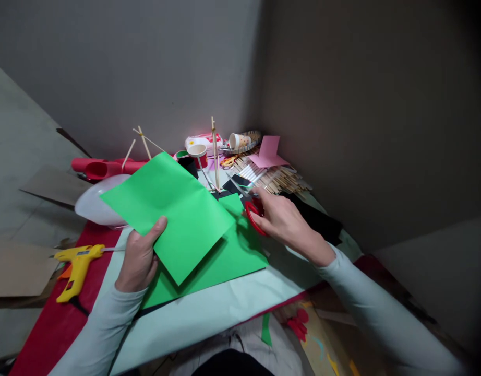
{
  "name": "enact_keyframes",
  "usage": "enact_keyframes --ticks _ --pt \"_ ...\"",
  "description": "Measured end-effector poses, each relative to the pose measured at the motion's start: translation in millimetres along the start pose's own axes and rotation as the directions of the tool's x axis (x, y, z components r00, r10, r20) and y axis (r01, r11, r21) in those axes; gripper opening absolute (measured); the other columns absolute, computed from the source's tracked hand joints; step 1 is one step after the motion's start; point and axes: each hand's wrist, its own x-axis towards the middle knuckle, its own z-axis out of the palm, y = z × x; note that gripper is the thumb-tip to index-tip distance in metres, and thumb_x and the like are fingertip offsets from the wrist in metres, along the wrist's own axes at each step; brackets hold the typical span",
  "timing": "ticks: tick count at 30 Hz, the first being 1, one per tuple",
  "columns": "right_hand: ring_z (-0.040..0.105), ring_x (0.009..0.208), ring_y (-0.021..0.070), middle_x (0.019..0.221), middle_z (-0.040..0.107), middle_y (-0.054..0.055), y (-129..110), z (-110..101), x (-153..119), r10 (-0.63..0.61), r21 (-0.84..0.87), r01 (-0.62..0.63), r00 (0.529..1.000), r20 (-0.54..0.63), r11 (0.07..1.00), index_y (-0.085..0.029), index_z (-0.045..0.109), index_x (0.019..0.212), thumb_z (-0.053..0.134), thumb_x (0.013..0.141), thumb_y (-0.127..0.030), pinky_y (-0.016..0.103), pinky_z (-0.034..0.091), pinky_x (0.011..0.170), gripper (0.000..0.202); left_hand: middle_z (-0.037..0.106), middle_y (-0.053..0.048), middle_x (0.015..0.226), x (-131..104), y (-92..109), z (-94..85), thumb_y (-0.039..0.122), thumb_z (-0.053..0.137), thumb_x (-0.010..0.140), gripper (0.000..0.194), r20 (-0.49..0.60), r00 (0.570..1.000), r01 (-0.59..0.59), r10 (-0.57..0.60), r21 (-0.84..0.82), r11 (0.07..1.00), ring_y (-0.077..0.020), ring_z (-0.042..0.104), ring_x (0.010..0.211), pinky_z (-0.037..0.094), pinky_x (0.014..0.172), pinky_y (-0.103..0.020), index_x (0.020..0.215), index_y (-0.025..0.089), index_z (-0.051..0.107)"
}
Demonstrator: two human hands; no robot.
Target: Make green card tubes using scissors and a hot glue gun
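Observation:
Between thumb and fingers, my left hand (139, 256) grips a sheet of green paper (173, 209) by its near left edge. A crease runs across the sheet, which is held tilted above the table. My right hand (283, 216) is closed round the red handles of a pair of scissors (254, 215). Their blades point away to the upper left, beyond the right corner of the held sheet and apart from it. Beneath lies a larger green sheet (240, 250) on the pale table covering, partly hidden by the held one.
A yellow glue gun (79, 263) lies at the left. Behind stand red rolls (103, 168), a white translucent bowl-like piece (97, 201), a red paper cup (198, 155) and upright sticks (215, 151). Many wooden sticks (289, 180) and folded pink paper (267, 151) lie at the back right.

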Motion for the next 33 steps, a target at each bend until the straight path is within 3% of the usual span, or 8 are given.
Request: enact_keyframes --ticks 2,5,8,11,15,19,25,33 --pt "0.058 0.067 0.0226 0.084 0.068 0.01 12.1 4.0 -12.2 0.011 -0.078 -0.008 0.999 0.042 0.997 -0.017 0.063 0.103 0.063 0.094 -0.03 0.031 0.031 0.059 0.016 0.077 -0.005 0.131 0.4 0.8 -0.7 0.029 0.095 0.066 0.056 0.007 1.0 0.007 -0.007 0.001 1.0 -0.0336 0.057 0.141 0.051 0.117 -0.037 0.118 0.02 0.075" --pt "0.062 0.077 0.0283 0.091 0.07 0.018 20.0 7.1 -28.0 0.022 -0.156 -0.014 0.999 0.046 0.988 -0.014 0.066 0.096 0.057 0.095 -0.022 0.035 0.039 0.065 0.012 0.075 -0.005 0.136 -2.8 0.8 1.7 0.03 0.094 0.068 0.057 0.026 1.0 0.013 -0.013 0.004 1.0 -0.0327 0.056 0.142 0.05 0.118 -0.037 0.121 0.022 0.074" --pt "0.062 0.11 0.0358 0.124 0.067 0.027 7.5 3.9 -31.5 -0.003 -0.162 -0.002 1.0 -0.031 0.987 -0.009 0.065 0.114 0.045 0.104 -0.023 0.043 0.046 0.09 0.027 0.074 -0.006 0.136 -7.9 -3.2 5.8 0.034 0.094 0.068 0.059 0.039 0.999 0.003 -0.004 0.041 0.999 -0.0351 0.056 0.141 0.051 0.117 -0.04 0.121 0.022 0.074" --pt "0.062 0.123 0.0274 0.14 0.063 0.019 -19.2 1.1 -22.6 -0.054 -0.017 0.052 0.995 -0.086 0.998 -0.011 0.052 0.14 0.031 0.112 -0.034 0.036 0.046 0.1 0.042 0.075 -0.009 0.133 -9.9 -12.6 5.9 0.039 0.094 0.068 0.059 0.048 0.998 -0.032 0.027 0.103 0.994 -0.0371 0.06 0.137 0.05 0.117 -0.046 0.12 0.019 0.074" --pt "0.069 0.09 0.0263 0.103 0.073 0.012 -45.4 13.1 -2.9 -0.034 0.287 0.064 0.994 -0.107 0.956 -0.014 0.053 0.135 0.032 0.112 -0.04 0.035 0.045 0.077 0.041 0.075 -0.01 0.132 -6.2 -27.7 -2.4 0.047 0.094 0.065 0.066 0.024 0.991 -0.131 0.129 0.165 0.978 -0.0366 0.063 0.133 0.042 0.122 -0.05 0.12 0.017 0.074" --pt "0.051 0.059 0.0184 0.069 0.055 0.0 -46.2 38.8 9.0 -0.024 0.343 0.07 0.99 -0.138 0.937 -0.019 0.057 0.106 0.036 0.111 -0.036 0.032 0.029 0.061 0.027 0.076 -0.011 0.131 -3.4 -32.7 -8.6 0.046 0.094 0.066 0.062 0.009 0.98 -0.195 0.197 0.209 0.958 -0.0349 0.06 0.135 0.034 0.126 -0.049 0.118 0.017 0.076" --pt "0.028 0.056 0.0143 0.065 0.039 -0.007 -37.1 61.2 5.6 -0.042 0.426 0.124 0.98 -0.195 0.896 -0.025 0.045 0.09 0.036 0.11 -0.034 0.032 0.022 0.06 0.024 0.076 -0.012 0.132 -6.2 -25.9 2.4 0.046 0.093 0.066 0.068 0.021 0.994 -0.107 0.105 0.111 0.988 -0.0365 0.065 0.13 0.049 0.116 -0.049 0.124 0.016 0.073" --pt "0.04 0.063 0.0146 0.071 0.044 -0.004 -39.8 44.2 17.8 -0.099 0.484 0.19 0.973 -0.207 0.854 -0.025 0.041 0.082 0.039 0.108 -0.039 0.031 0.027 0.065 0.03 0.08 -0.014 0.122 -11.7 -18.0 5.0 0.046 0.097 0.059 0.076 0.11 0.993 0.017 -0.028 0.101 0.995 -0.0379 0.071 0.121 0.059 0.105 -0.048 0.125 0.015 0.074"
